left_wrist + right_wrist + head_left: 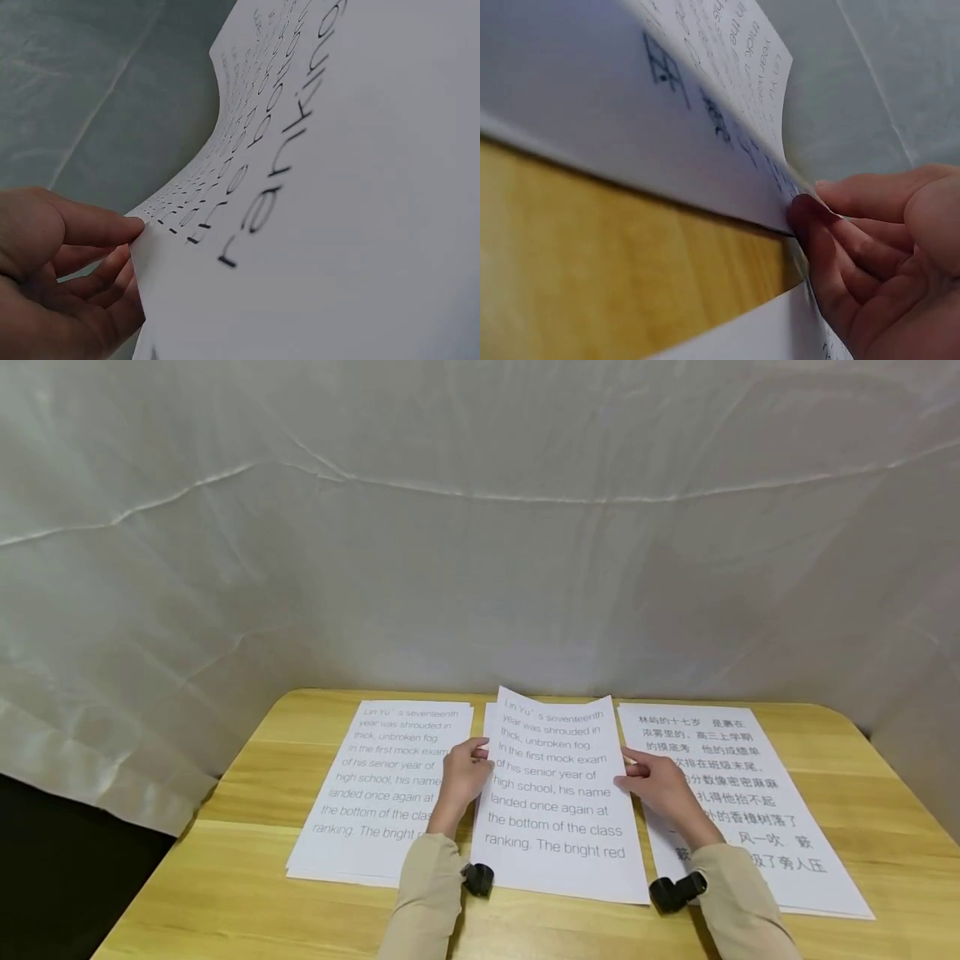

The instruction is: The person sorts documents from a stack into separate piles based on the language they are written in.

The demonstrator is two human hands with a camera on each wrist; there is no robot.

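Between my two hands is a white sheet of paper (558, 872) printed with large English text, its upper part raised and curved. My left hand (462, 779) pinches its left edge between thumb and fingers; the left wrist view shows the thumb (105, 225) on the printed face. At the opposite edge, my right hand (666, 789) pinches the paper. In the right wrist view, Chinese characters (664, 67) show on the surface under the lifted English page; whether that is its back or another sheet, I cannot tell. Another page peeks out behind its top left corner.
An English-text stack (341, 852) lies left of the hands, partly under the left forearm. On the right lies a Chinese-text stack (810, 893), partly covered by the right hand and forearm. All rest on a wooden table (225, 835), with a pale fabric backdrop (480, 593) behind.
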